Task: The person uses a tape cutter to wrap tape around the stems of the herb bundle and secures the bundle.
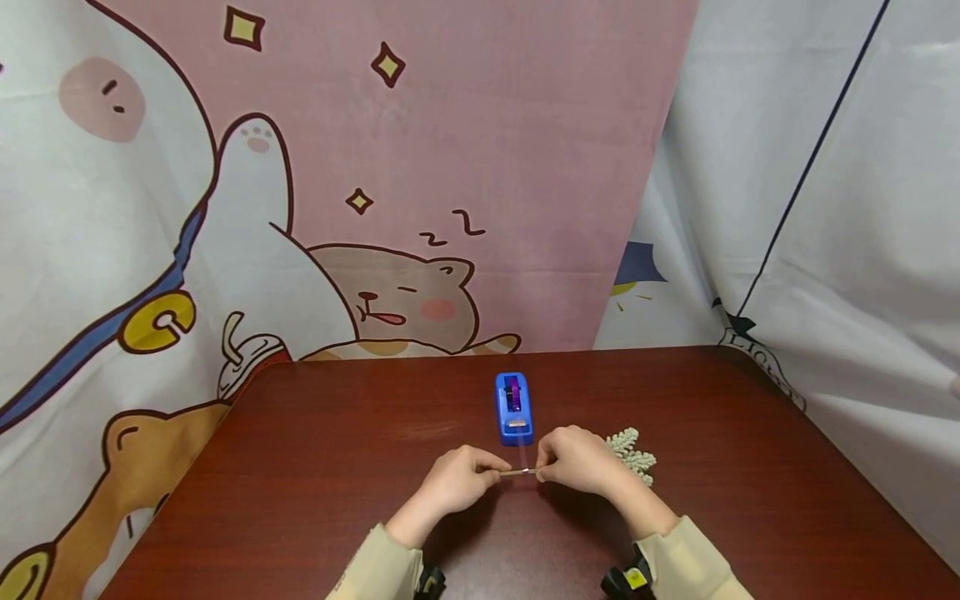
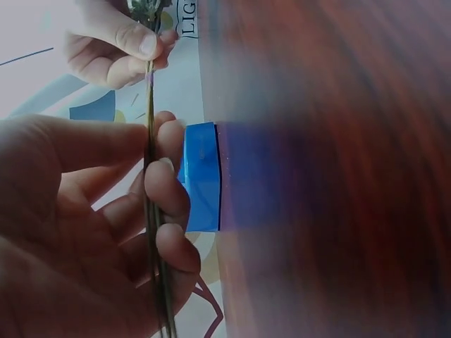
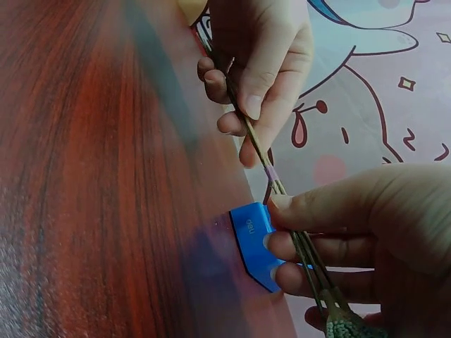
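Observation:
Both hands hold a small bundle of thin stems (image 1: 517, 472) level above the table. My left hand (image 1: 460, 479) pinches the bare stems between thumb and fingers, and their ends run back past its palm in the left wrist view. On the other side, my right hand (image 1: 577, 460) grips the stems near the pale green leafy sprig (image 1: 633, 454) at their end. Between the hands, a piece of clear, purplish tape (image 3: 272, 173) lies around the stems. From the blue tape dispenser (image 1: 513, 408) a strip of tape (image 1: 522, 454) stretches to the stems.
The dispenser stands on the dark reddish-brown wooden table (image 1: 360, 450), just beyond the hands. A printed cartoon cloth (image 1: 540, 167) hangs behind the table's far edge, and a whitish cloth (image 1: 862, 250) hangs along the right side.

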Tool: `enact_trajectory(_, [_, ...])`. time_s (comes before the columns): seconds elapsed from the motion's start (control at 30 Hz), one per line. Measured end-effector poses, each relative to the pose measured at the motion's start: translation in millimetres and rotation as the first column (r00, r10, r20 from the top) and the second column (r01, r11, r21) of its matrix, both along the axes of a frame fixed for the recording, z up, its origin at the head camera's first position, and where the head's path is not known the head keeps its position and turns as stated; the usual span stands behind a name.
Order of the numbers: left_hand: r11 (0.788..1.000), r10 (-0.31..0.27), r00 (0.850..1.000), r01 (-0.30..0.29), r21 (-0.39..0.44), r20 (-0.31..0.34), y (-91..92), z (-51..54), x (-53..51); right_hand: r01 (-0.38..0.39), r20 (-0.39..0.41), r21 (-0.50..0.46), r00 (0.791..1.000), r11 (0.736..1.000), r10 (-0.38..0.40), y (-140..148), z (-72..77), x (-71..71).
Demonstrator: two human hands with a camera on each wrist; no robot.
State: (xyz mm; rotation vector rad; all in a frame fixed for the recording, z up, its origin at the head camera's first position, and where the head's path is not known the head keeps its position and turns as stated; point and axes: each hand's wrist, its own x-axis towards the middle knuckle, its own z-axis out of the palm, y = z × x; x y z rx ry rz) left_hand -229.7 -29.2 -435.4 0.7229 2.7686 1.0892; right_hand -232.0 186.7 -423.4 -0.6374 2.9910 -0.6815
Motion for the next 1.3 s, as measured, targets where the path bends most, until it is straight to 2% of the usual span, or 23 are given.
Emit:
enact_trajectory(0.23, [0.998,-0.065,0.998,0.065,-0.014,0.002,-2.2,-2.7,-1.2,0.003,-0.014,0.018,1.000,1.000,-0.003,-1,-0.5,0.0])
enact_trajectory(0.4, [0.999,-0.043,0.999,0.043,-0.016,-0.028,-3.0,-1.1,-1.8,-0.048,0.020,-0.004,0.999,0.999,0.048,0,3.5,-3.0])
enact_trajectory(0.7, [1.000,-0.007,0.998,0.007,-0.005,-0.067,-2.2,1.5,0.9,-0.127,0.164,-0.011,0.978,0.992,0.127,3,13.0,-11.2])
enact_trajectory(0.83, [1.000,0.000,0.997,0.000,-0.002,-0.071,-0.4,1.9,-0.5,-0.159,0.157,0.007,0.975,0.987,0.156,4,14.1,-15.9])
enact_trajectory(1.17, [1.000,0.014,1.000,-0.014,-0.017,-0.026,1.5,-1.1,-6.8,-0.173,0.104,-0.014,0.979,0.985,0.173,7,9.3,-21.9])
enact_trajectory(1.3, [1.000,0.005,0.999,-0.005,-0.010,0.047,-0.1,-1.5,-11.3,-0.162,0.097,-0.011,0.982,0.987,0.162,7,8.3,-23.4])
